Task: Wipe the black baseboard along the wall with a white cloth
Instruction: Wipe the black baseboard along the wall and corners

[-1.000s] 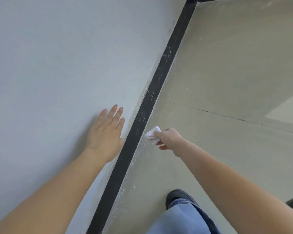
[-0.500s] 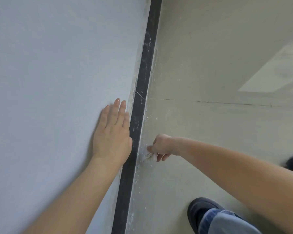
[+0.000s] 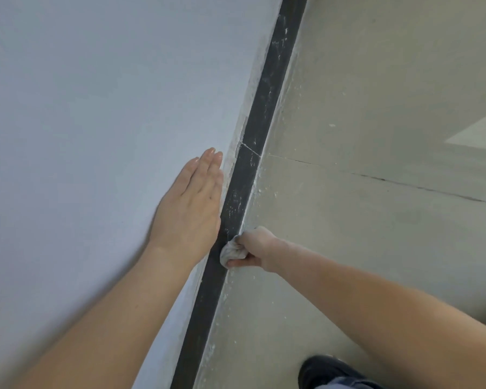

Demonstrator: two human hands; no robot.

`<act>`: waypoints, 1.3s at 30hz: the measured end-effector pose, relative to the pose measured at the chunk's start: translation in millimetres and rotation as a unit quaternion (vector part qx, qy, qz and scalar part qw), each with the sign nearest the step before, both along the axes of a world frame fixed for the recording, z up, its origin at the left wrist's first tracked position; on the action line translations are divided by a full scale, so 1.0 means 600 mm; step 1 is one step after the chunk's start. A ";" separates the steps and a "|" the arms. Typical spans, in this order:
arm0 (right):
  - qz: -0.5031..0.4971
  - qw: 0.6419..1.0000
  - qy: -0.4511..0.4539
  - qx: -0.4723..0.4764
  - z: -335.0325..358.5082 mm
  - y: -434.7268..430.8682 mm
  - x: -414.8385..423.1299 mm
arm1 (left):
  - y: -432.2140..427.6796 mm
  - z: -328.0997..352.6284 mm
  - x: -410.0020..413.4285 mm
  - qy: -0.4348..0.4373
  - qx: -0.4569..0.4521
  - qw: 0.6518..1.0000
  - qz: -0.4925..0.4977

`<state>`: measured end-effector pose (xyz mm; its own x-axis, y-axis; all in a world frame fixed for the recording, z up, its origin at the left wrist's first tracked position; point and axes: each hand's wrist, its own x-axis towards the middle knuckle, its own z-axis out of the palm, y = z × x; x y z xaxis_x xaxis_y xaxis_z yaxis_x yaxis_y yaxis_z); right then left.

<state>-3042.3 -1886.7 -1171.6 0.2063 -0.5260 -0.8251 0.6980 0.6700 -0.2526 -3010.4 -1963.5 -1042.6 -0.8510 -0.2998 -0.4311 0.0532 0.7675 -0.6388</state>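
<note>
The black baseboard (image 3: pixel 260 113) runs from the top right down to the bottom centre, between the pale wall and the floor. White specks and streaks mark its upper stretch. My right hand (image 3: pixel 254 244) grips a bunched white cloth (image 3: pixel 230 251) and holds it against the baseboard's lower edge. My left hand (image 3: pixel 191 209) lies flat on the wall, fingers straight and together, just left of the baseboard and level with the cloth.
The pale grey wall (image 3: pixel 96 122) fills the left half. The beige floor (image 3: pixel 362 206) on the right has a thin crack line and white crumbs along the baseboard. My black shoe (image 3: pixel 326 370) and a blue trouser leg show at the bottom right.
My right hand has slid the cloth nearer along the baseboard, and more of the cloth shows. My left hand stays flat on the wall. The head camera's view has tilted.
</note>
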 end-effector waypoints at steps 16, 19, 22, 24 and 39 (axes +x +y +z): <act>-0.201 0.979 0.016 0.033 0.011 0.027 -0.098 | 0.037 -0.004 -0.013 -0.033 -0.044 0.992 0.114; -0.034 0.999 -0.025 0.010 0.032 0.048 -0.037 | 0.037 -0.002 -0.014 -0.031 -0.041 0.991 0.121; 0.000 0.997 -0.071 -0.005 0.049 0.033 -0.009 | 0.036 -0.001 -0.011 -0.027 -0.041 0.992 0.116; -0.033 0.997 -0.065 0.005 0.044 0.006 -0.024 | 0.035 -0.001 -0.008 -0.022 -0.043 0.992 0.116; -0.160 0.986 0.037 -0.009 0.021 0.003 -0.114 | 0.041 0.006 0.001 -0.001 -0.027 0.992 0.124</act>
